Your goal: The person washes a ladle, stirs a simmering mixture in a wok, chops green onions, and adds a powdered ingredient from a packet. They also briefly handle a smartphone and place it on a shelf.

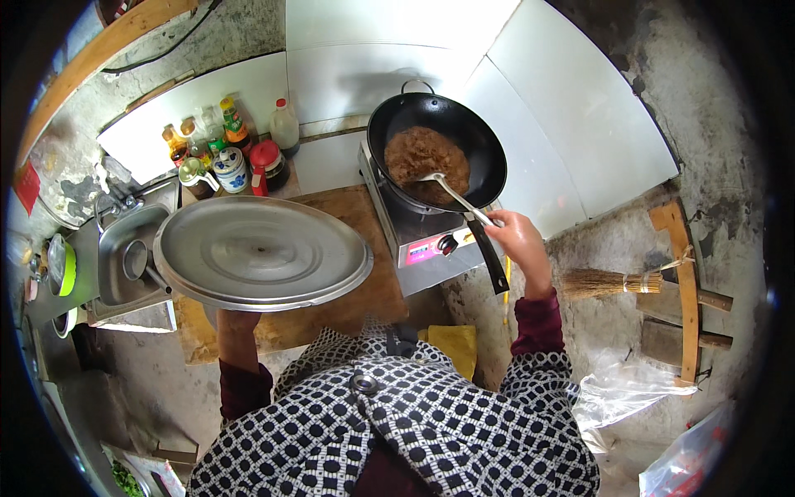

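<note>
My right hand (522, 243) grips the handle of a metal spatula (456, 197). Its blade rests in brown, saucy food (428, 155) inside a black wok (487, 158). The wok sits on a gas stove (413, 233), with its long black handle (487, 255) pointing towards me, just below my right hand. On the left, my left hand (238, 320) holds up a large round metal lid (261, 242) from beneath. The lid hides the fingers and part of the wooden board (348, 298) behind it.
Sauce bottles (235, 124), a blue-and-white jar (230, 169) and a red-lidded jar (268, 163) stand behind the lid. A steel sink (121, 267) with a small pan (135, 261) is at left. At right, a straw brush (612, 281) hangs on the wall.
</note>
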The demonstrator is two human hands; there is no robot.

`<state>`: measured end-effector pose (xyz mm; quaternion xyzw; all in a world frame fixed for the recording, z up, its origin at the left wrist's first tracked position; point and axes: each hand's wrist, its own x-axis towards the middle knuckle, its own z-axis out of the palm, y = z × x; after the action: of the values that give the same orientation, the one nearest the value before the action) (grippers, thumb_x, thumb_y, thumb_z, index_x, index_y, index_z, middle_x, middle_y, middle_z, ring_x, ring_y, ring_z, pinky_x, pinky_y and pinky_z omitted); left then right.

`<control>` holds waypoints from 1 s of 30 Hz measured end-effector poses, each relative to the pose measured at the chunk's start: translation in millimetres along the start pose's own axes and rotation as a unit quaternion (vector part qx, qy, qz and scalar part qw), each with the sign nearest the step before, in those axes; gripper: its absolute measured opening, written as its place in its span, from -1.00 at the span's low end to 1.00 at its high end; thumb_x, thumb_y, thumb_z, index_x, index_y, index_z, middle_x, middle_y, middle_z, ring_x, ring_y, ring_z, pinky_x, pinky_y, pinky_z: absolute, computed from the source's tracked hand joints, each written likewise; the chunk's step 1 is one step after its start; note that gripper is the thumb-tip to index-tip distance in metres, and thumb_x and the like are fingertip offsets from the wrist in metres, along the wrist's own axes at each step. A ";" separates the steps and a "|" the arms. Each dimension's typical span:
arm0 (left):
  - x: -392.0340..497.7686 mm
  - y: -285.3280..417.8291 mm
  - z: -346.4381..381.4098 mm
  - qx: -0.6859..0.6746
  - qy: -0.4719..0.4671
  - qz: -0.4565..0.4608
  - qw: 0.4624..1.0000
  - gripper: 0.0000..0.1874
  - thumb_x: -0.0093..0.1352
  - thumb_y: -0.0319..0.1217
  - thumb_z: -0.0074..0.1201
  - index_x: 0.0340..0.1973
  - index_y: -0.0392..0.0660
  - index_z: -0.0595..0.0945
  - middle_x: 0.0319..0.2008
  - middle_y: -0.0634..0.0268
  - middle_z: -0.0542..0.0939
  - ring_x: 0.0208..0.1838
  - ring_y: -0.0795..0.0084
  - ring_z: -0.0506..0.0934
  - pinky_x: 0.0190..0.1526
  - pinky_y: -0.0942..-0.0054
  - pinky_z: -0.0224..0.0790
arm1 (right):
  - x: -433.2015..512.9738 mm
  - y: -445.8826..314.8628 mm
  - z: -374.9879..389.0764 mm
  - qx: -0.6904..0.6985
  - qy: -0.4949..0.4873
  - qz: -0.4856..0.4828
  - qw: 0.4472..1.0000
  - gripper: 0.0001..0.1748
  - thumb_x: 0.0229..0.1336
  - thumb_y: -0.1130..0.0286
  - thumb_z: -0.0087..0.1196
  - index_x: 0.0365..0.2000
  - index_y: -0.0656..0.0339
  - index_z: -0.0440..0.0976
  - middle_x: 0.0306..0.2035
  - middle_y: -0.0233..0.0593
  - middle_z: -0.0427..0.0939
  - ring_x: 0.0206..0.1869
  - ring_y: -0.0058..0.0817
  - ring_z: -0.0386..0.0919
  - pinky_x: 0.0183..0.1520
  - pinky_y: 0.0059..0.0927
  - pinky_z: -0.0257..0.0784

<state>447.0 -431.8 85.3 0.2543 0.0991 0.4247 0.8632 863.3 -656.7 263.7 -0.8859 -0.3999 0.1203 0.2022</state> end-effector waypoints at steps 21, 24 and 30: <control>1.7 -6.3 11.8 0.005 -0.053 -0.005 0.999 -0.44 0.42 -0.05 -0.24 0.22 -0.11 0.21 0.21 0.19 0.29 0.23 0.26 0.28 0.24 0.24 0.16 | 7.5 23.1 -6.6 0.190 -0.126 0.028 0.973 -0.62 0.12 0.26 -0.01 -0.21 0.42 0.46 -0.62 -0.33 0.41 -0.65 -0.64 0.34 -0.61 -0.57 0.22; 1.3 -6.6 11.5 0.009 -0.053 -0.004 0.999 -0.44 0.42 -0.06 -0.24 0.22 -0.11 0.22 0.21 0.19 0.29 0.23 0.27 0.28 0.23 0.25 0.17 | 19.8 10.5 4.0 0.269 -0.186 0.046 0.944 -0.64 0.16 0.26 -0.05 -0.21 0.39 0.45 -0.65 -0.37 0.38 -0.68 -0.67 0.32 -0.66 -0.62 0.19; -2.6 -8.5 9.1 0.014 -0.043 -0.001 0.999 -0.44 0.42 -0.06 -0.24 0.22 -0.11 0.22 0.20 0.18 0.29 0.22 0.27 0.28 0.23 0.25 0.17 | 45.2 0.3 20.5 0.336 -0.181 0.036 0.924 -0.59 0.20 0.18 -0.07 -0.11 0.32 0.40 -0.65 -0.45 0.31 -0.69 -0.75 0.26 -0.72 -0.71 0.05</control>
<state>454.7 -441.4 88.5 0.2838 0.0682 0.4109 0.8637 885.3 -617.4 243.0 -0.7433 -0.3335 0.4127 0.4074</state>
